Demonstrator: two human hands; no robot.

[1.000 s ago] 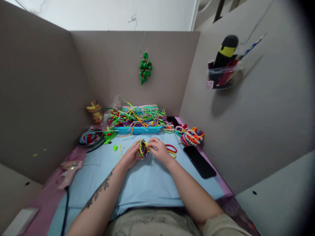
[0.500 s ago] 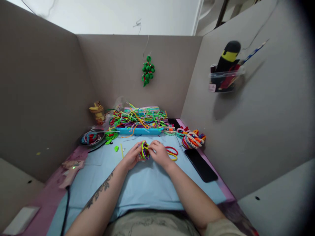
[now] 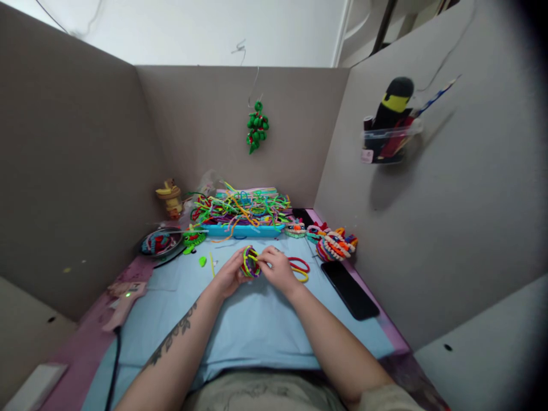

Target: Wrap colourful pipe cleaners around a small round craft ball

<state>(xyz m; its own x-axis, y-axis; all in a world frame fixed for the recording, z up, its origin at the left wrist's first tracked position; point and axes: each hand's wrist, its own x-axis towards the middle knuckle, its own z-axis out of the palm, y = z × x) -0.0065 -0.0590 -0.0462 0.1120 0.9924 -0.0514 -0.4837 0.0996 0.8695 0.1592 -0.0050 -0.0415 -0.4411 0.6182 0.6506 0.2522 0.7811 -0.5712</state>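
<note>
Both my hands meet over the light blue mat point(image 3: 257, 325) in the middle of the desk. My left hand point(image 3: 226, 275) cups a small ring woven from coloured pipe cleaners point(image 3: 249, 262), yellow, purple, green and red. My right hand point(image 3: 277, 268) pinches the ring's right side, fingers closed on its strands. A red loop and a yellow loop point(image 3: 299, 266) lie on the mat just right of my right hand.
A blue tray point(image 3: 242, 229) heaped with loose pipe cleaners stands at the back. Finished woven rings point(image 3: 336, 244) sit at the right, a black phone point(image 3: 350, 289) in front of them. A round dish point(image 3: 160, 241) and a glue gun point(image 3: 124, 297) are on the left. Grey partition walls enclose the desk.
My hands have stayed in place while the fingers shift a little on the ring. The camera has tilted slightly.
</note>
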